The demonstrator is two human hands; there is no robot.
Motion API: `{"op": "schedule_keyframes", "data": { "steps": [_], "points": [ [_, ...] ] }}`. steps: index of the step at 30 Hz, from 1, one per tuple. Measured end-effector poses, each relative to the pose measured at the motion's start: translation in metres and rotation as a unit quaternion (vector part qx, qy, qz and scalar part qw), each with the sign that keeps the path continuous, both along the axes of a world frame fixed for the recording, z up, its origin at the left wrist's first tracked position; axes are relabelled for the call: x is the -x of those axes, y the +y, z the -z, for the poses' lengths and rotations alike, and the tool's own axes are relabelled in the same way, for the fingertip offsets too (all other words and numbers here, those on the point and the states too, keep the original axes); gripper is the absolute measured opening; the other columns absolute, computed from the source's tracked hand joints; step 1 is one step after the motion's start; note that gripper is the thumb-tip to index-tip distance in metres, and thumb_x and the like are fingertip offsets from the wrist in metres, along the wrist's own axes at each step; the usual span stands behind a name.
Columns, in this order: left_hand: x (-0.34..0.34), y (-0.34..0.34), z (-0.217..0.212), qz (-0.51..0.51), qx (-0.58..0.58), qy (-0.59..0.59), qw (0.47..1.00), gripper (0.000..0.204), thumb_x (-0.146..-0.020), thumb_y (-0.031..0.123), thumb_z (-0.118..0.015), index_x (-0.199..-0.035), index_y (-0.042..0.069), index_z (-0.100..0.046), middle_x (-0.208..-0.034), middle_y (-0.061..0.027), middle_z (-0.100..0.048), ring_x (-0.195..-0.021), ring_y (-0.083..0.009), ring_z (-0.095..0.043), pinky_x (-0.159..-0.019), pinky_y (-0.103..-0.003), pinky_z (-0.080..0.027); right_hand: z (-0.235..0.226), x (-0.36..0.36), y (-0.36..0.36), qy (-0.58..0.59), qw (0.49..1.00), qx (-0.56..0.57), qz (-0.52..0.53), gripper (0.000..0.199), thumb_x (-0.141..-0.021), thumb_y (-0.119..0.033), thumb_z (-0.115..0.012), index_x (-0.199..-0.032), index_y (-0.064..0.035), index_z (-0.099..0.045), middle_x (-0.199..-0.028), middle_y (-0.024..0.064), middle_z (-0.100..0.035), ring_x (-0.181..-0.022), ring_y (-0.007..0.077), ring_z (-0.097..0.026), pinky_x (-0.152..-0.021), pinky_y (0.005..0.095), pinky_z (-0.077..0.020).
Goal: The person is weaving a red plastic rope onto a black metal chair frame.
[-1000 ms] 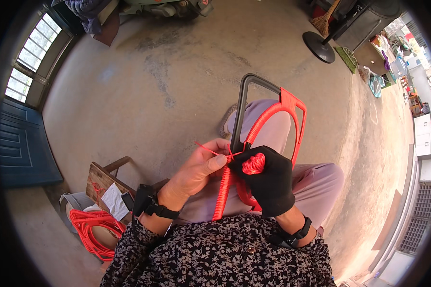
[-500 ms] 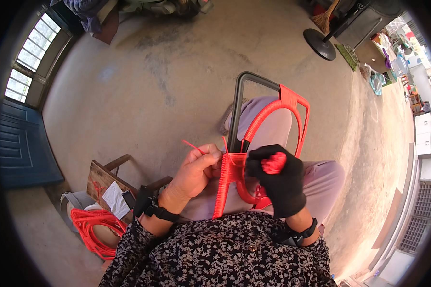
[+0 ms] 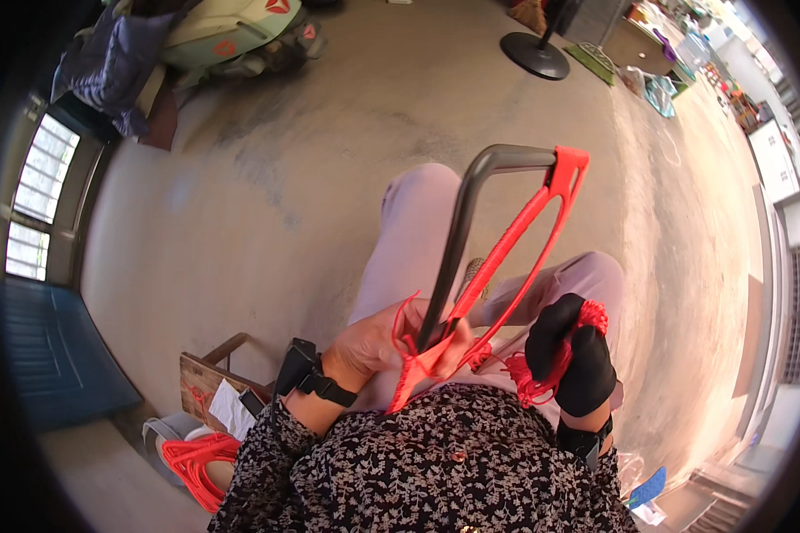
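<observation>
My left hand (image 3: 371, 344), bare with a dark strap at the wrist, is closed around the lower corner of a dark tubular frame (image 3: 460, 216). Red cord wraps part of this frame and the slim oval ring inside it, which now stands tilted, nearly edge-on, above my lap. A loose red cord end (image 3: 404, 311) sticks up by my left fingers. In a black glove, my right hand (image 3: 588, 377) is clenched on a bundle of red cord (image 3: 531, 384), apart from the frame on its right. Some loops bulge out over the glove's top.
At lower left stands a wooden stool (image 3: 191, 384) with white paper (image 3: 231, 407) on it; beside it lie red-wrapped frames (image 3: 191, 466). A scooter (image 3: 231, 35) is parked at far left. A round black stand base (image 3: 535, 56) and a green broom (image 3: 591, 62) are at far right.
The frame has turned nearly edge-on and tilted. My left hand has shifted from the cord end onto the frame's corner. My right hand has moved right, away from the frame, with the cord bundle.
</observation>
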State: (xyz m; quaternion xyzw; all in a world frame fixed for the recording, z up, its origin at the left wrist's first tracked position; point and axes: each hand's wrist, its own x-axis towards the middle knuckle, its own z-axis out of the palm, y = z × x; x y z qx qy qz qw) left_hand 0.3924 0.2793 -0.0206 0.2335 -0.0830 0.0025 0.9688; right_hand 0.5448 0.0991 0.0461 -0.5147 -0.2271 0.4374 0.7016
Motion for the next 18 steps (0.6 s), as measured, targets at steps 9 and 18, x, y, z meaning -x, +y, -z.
{"op": "schedule_keyframes", "data": {
  "steps": [9,18],
  "points": [
    [-0.066,-0.013,-0.058,0.194,-0.083,-0.088,0.974,0.023,-0.059,0.014,-0.08,-0.07,0.001,-0.064,-0.067,-0.0048,-0.057,-0.064,-0.0151,-0.051,-0.059,-0.026,-0.037,-0.004,-0.011,-0.062,0.046,0.998,-0.017,0.037,0.009,-0.075,-0.007,-0.059,-0.075,0.0006,-0.055,-0.065,0.0097,-0.058,-0.053,0.0172,-0.057,-0.05,0.0278,-0.044],
    [-0.112,-0.023,-0.122,0.066,-0.329,0.041,0.941,0.017,-0.07,0.001,-0.074,-0.085,-0.002,-0.065,-0.072,-0.0032,-0.061,-0.058,-0.0055,-0.052,-0.052,-0.02,-0.038,-0.014,-0.03,-0.089,-0.004,0.992,-0.007,0.123,0.007,-0.082,-0.004,-0.057,-0.077,0.0014,-0.056,-0.066,0.0089,-0.057,-0.055,0.0154,-0.057,-0.053,0.0271,-0.0453]
  ]
}}
